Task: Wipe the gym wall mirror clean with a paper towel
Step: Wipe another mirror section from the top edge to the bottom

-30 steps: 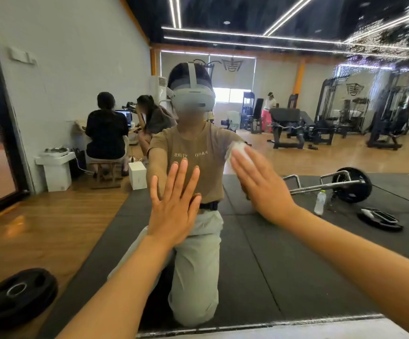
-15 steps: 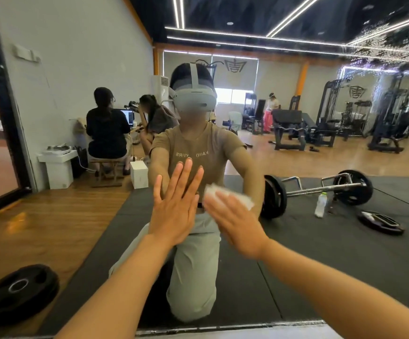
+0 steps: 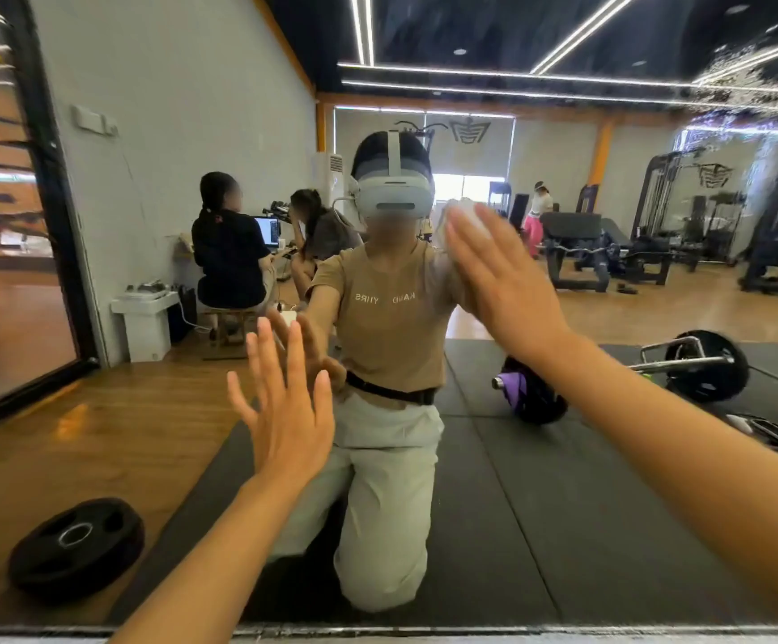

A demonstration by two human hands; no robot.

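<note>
Pressing the crumpled paper towel (image 3: 463,220) flat against the gym wall mirror (image 3: 563,481) under the straight fingers of our right hand (image 3: 503,281), with our left hand (image 3: 287,406) splayed on the glass for support, we judge ourselves mid-wipe, and next we should sweep firmly across unwiped glass.

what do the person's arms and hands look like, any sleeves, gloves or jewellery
Both forearms are bare to the frame edge, with no sleeve showing. The left hand and right hand have no gloves, and no rings, watch or bands show on the fingers or wrists.
</note>
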